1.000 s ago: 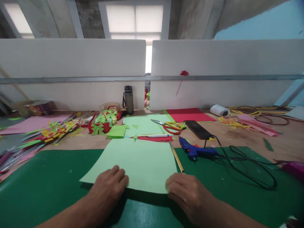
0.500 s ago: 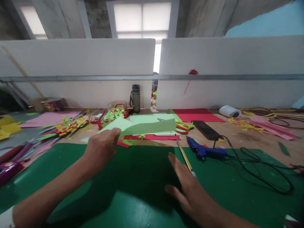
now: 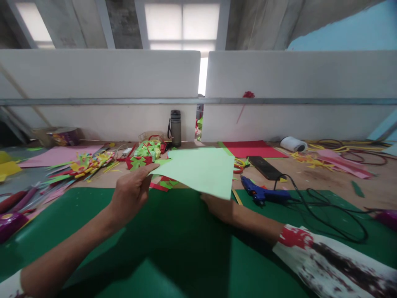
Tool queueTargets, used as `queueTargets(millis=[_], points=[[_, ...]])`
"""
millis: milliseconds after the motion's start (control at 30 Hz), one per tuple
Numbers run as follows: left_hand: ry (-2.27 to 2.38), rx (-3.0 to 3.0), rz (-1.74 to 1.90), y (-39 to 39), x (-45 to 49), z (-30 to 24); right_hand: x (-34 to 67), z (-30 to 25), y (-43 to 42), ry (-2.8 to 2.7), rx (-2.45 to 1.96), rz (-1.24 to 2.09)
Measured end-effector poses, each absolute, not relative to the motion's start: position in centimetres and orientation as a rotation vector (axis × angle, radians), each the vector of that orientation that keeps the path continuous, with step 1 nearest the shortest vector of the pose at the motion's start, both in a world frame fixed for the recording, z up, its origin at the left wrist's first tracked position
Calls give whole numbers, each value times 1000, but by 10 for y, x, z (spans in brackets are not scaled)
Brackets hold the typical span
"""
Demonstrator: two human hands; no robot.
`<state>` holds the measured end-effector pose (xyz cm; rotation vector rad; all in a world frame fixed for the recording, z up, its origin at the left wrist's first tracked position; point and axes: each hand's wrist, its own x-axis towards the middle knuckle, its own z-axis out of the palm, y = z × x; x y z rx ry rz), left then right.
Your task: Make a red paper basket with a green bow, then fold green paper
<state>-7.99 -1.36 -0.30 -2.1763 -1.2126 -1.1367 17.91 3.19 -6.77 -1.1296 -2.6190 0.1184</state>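
My left hand [image 3: 130,194] pinches the left corner of a light green paper sheet [image 3: 198,169] and holds it up above the green cutting mat [image 3: 77,223]. My right hand [image 3: 218,207] has reached forward under the sheet's near edge; its fingers are hidden behind the paper. A thin pencil-like stick [image 3: 237,197] lies just right of that hand. A blue glue gun [image 3: 260,192] with a black cord [image 3: 325,207] rests further right on the mat's far edge.
Red-handled scissors [image 3: 238,164], a black phone [image 3: 263,167] and red paper [image 3: 252,149] lie behind the sheet. A dark bottle [image 3: 175,128] stands by the white partition [image 3: 102,91]. Coloured paper scraps [image 3: 83,163] and pink paper [image 3: 58,155] crowd the left; yellow strips [image 3: 310,159] lie right.
The green sheet lay flat on the mat under both hands. My left hand lifted it off and tilted it up. My right hand moved forward under it.
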Motion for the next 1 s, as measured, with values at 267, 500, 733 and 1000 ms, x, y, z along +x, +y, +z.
queueTargets(millis=[267,500,733,1000], points=[[-1405,-2235,-1177,-16,-78,-2,193,-45,-21,-2787,-792,330],[-1618,-2170,-1379,-3,-81,3,188,-42,-13,-2667,-1156,263],[-1638,-2155,-1541,-11,-83,11,215,-64,-5,-2525,-1336,100],[-1596,-2086,-1331,1,-55,24,186,-68,-28,-2365,-1012,-205]])
